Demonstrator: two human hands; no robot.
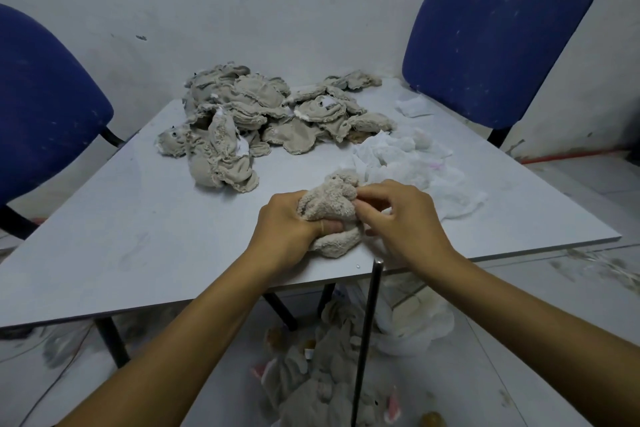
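The beige plush toy skin (332,199) sat at the near edge of the tabletop (138,218), caught between the two hands. Its long axis ran roughly away from the person, one fuzzy end towards the edge and the other bunched up at the far side.

The left hand (287,218) came at it from the left, with fingers and thumb curled tight round its middle. The right hand (398,215) met it from the right, its fingertips pinching the fabric near the upper end and the rest of the fingers bent.

The white stuffing (415,163) lay just beyond and to the right of the right hand, touching or nearly touching the skin. That hand was therefore the nearer one for fetching more, judging by how things lay.

A heap of other limp plush skins (263,107) sat well apart at the far side. A metal rod (367,333) stood against the tabletop's near edge, below the right wrist.
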